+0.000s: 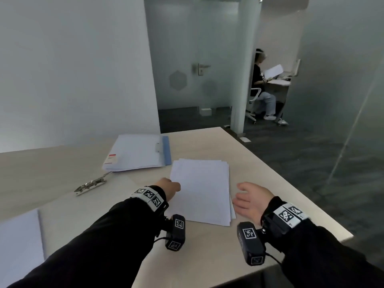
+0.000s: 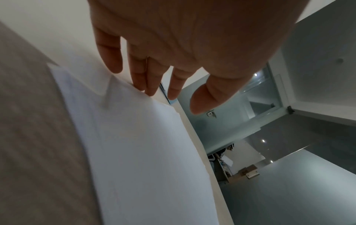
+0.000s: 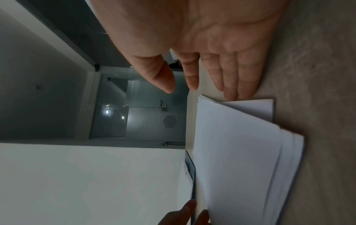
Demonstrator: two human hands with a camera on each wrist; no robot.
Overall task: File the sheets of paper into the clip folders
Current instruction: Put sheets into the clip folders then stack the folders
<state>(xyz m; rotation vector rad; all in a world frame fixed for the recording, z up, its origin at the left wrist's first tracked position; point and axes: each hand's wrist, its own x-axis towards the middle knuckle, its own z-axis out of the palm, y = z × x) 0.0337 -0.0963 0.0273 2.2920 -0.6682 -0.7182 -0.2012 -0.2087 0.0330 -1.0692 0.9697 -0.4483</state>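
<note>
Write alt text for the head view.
Two hands flank a loose stack of paper on a pale table: the left hand at its left edge, the right hand open beside its right edge. A clip folder lies behind.

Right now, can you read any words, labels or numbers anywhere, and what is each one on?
None can be read.
Folder: red and white sticker, print too blurred.
Wrist bands: black and white square code markers, no words.
Sheets: look blank.
Glass door: hexagon sign, no text visible.
</note>
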